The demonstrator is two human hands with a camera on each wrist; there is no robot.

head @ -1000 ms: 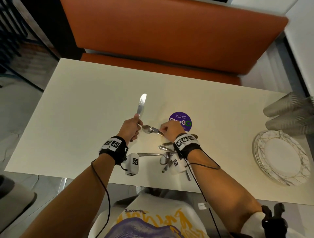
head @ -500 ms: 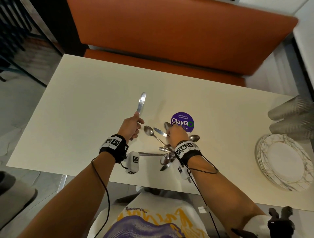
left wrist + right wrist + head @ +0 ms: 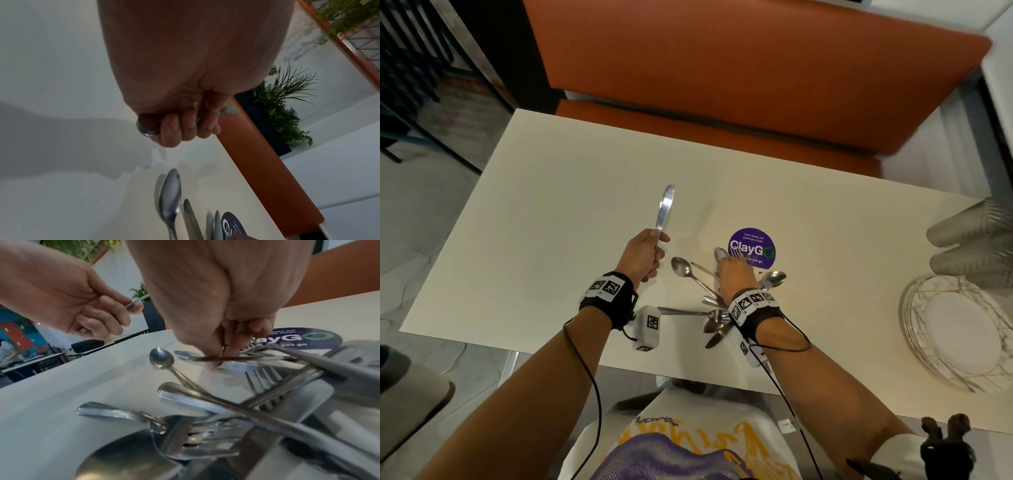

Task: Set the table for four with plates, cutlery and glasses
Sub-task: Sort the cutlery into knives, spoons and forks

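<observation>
My left hand [image 3: 643, 257] grips a table knife [image 3: 665, 209] by the handle, blade raised and pointing away; the handle's butt [image 3: 147, 128] pokes out below the curled fingers. My right hand [image 3: 734, 275] pinches the handle of a spoon [image 3: 186, 355] just above the table, its bowl [image 3: 720, 255] beside the purple sticker. Fork tines [image 3: 738, 253] show past the fingers; I cannot tell whether they are held. Another spoon [image 3: 681, 267] lies between my hands. A heap of cutlery [image 3: 717, 320] sits under my right wrist.
A stack of patterned plates [image 3: 959, 330] rests at the table's right end, with ribbed glasses [image 3: 969, 240] lying behind it. A round purple sticker [image 3: 756, 244] marks the cream table [image 3: 551, 240]. An orange bench [image 3: 722, 85] runs along the far side.
My right hand has let go of the spoon near my left hand, which now lies on the table, and has shifted right to pinch another spoon. The left hand still holds up the knife.
</observation>
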